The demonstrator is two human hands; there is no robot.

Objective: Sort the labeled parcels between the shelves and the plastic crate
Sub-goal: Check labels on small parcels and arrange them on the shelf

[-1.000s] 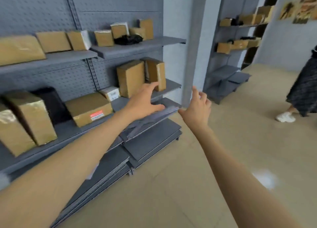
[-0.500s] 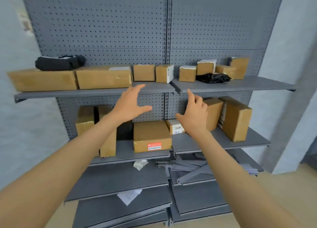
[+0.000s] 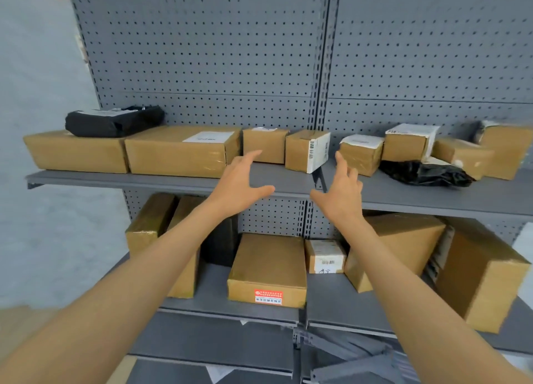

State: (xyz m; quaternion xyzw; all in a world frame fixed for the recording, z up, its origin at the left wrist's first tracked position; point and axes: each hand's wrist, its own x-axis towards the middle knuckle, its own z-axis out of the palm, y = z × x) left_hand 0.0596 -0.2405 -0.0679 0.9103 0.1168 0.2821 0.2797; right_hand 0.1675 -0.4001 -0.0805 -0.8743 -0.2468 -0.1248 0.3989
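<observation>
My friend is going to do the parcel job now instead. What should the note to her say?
Left hand: open, holding nothing, raised in front of the upper shelf.
Right hand: open, empty, beside it.
Between the hands, on the upper shelf, stands a small box with a barcode label.
More brown parcels line that shelf, and a black bag lies on the long box at the left.
The lower shelf holds more boxes, one with a red label.
Done: cannot tell. Left: nothing is in hand, and no crate is in view.
</observation>
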